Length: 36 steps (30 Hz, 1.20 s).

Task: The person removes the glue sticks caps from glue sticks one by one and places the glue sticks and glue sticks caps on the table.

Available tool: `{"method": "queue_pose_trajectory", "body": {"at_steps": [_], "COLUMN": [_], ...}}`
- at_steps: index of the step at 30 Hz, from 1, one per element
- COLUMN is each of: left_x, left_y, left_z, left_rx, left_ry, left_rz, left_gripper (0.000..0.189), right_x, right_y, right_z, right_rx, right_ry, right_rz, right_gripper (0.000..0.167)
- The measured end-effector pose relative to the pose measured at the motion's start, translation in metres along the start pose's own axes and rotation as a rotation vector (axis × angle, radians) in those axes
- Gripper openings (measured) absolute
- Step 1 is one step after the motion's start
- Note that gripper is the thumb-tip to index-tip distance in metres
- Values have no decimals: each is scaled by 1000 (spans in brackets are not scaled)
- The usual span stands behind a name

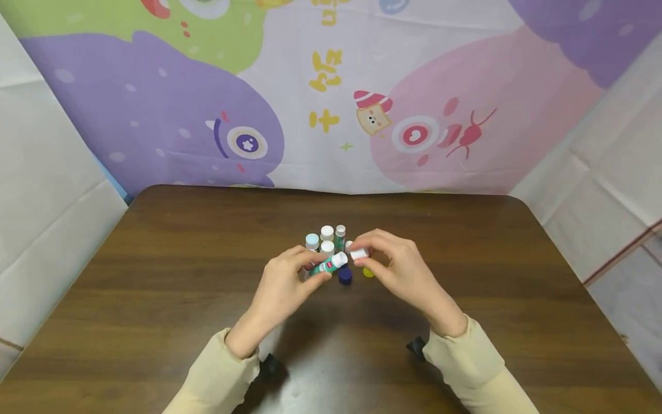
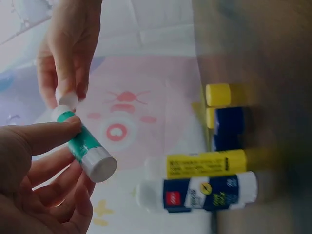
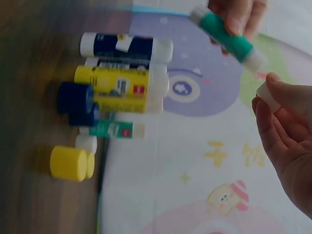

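A green glue stick (image 1: 326, 265) with a white uncapped end tilts up to the right in my left hand (image 1: 279, 284), held between thumb and fingers. My right hand (image 1: 400, 267) pinches a small white cap (image 3: 268, 96) by its sides. In the right wrist view a narrow gap separates this cap from the glue stick's open end. Below and behind the hands, a second green glue stick (image 3: 111, 129) stands upright beside yellow glue sticks (image 3: 112, 82) and navy glue sticks (image 3: 127, 45), all without their caps.
In front of the standing group lie navy caps (image 1: 345, 276), yellow caps (image 3: 68, 163) and another white cap (image 3: 87, 145). Everything stands on a brown wooden table (image 1: 217, 230). A cartoon-printed cloth (image 1: 320, 161) hangs behind the table's far edge.
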State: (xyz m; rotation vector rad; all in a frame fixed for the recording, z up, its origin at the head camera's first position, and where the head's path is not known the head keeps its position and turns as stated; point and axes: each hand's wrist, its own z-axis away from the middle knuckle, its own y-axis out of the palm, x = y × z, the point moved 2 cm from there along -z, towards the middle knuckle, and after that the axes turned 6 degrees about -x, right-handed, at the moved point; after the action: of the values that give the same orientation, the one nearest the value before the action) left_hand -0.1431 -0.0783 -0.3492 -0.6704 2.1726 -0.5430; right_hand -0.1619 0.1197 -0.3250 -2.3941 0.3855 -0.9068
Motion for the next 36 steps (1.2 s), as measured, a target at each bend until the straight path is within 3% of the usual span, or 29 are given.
{"method": "queue_pose_trajectory", "body": {"at_steps": [5, 9, 13, 17, 23, 30, 36], "left_x": [14, 25, 36, 45, 49, 47, 49], "left_y": [-8, -11, -4, 6, 17, 20, 24], "left_z": [4, 12, 23, 30, 33, 32, 33], "left_rx": [-7, 52, 134, 160, 162, 181, 226], "left_ry": [-127, -216, -296, -352, -390, -407, -425], "left_rz": [60, 79, 85, 83, 41, 16, 17], "left_gripper": [24, 23, 21, 20, 21, 20, 18], "right_x": [-13, -25, -31, -33, -37, -40, -42], "right_y": [1, 9, 19, 31, 46, 56, 56], "right_z": [7, 16, 23, 27, 31, 33, 34], "right_rx": [27, 97, 184, 238, 262, 339, 349], "right_ry": [72, 114, 147, 240, 363, 416, 468], "right_rz": [36, 71, 127, 163, 201, 202, 202], "right_gripper": [20, 19, 17, 19, 21, 15, 28]}}
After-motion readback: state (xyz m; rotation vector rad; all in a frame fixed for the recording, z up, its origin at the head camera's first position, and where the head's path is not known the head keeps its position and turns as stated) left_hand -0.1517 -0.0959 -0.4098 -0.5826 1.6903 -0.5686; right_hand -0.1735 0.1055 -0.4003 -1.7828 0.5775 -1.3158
